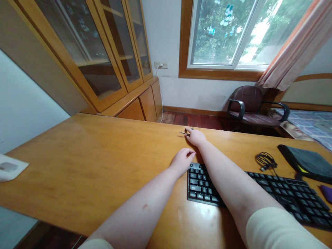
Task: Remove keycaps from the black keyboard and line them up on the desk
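Near the far edge of the wooden desk, my right hand has its fingers closed on what looks like a small pair of scissors. A thin metal tip points left, and the rest is partly hidden by the fingers. My left hand hovers or rests just beyond the upper left corner of the black keyboard; contact is hard to tell. Its fingers curl in toward the thumb, with nothing visible in them. My right forearm crosses over the keyboard and hides part of it.
A coiled black cable lies behind the keyboard, beside a dark pouch. A purple item sits at the right edge. White paper lies far left. Beyond the desk are an office chair and a glass-fronted cabinet.
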{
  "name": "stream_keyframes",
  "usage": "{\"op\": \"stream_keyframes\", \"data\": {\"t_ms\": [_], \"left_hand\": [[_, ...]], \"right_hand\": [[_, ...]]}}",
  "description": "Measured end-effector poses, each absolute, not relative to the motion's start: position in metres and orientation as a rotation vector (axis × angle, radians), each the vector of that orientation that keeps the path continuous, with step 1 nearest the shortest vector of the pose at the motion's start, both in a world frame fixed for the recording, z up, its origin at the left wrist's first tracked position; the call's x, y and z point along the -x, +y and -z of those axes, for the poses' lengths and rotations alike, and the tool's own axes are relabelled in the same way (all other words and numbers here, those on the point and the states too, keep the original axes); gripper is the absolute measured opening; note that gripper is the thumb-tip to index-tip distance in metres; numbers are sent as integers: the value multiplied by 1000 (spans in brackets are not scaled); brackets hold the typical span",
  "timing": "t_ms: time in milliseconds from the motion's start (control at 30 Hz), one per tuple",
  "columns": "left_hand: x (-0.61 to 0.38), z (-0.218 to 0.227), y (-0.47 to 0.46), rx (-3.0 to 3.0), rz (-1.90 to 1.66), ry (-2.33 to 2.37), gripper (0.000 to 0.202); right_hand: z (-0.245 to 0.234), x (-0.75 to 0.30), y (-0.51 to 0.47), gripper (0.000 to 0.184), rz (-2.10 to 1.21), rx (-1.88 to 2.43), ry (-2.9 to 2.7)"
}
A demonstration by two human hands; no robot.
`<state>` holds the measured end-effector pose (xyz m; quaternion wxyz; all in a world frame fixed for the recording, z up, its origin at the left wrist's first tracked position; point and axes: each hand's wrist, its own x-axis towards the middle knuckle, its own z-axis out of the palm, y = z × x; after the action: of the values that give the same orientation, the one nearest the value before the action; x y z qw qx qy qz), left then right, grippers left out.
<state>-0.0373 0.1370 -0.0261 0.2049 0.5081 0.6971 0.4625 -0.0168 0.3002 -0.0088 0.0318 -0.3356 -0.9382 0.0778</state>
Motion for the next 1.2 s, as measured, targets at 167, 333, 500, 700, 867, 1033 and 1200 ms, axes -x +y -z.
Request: {"op": "stream_keyframes", "data": {"t_ms": [167, 333, 500, 700, 867, 1033, 1200], "left_hand": [[38, 26, 137, -1417, -1288, 1938, 20], [37, 24, 137, -1409, -1284, 1946, 20], [38, 26, 136, -1417, -1289, 1945, 20], [38, 31, 138, -1439, -1308, 1946, 20], [39, 33, 138, -1432, -1308, 1951, 21], [39, 32, 138, -1425, -1311, 1946, 22], [39, 34, 138, -1427, -1316, 1951, 22]], "right_hand": [[10, 19, 300, 51, -214, 1033, -2886], [10, 19, 299, 50, -208, 1032, -2876], [11, 19, 299, 53, -257, 1030, -2840], [11, 11, 312, 48, -364, 1214, -2603], [13, 1, 325, 36, -455, 1335, -2453], [13, -1, 326, 35, -486, 1297, -2410], [13, 0, 324, 36, -509, 1267, -2428]]}}
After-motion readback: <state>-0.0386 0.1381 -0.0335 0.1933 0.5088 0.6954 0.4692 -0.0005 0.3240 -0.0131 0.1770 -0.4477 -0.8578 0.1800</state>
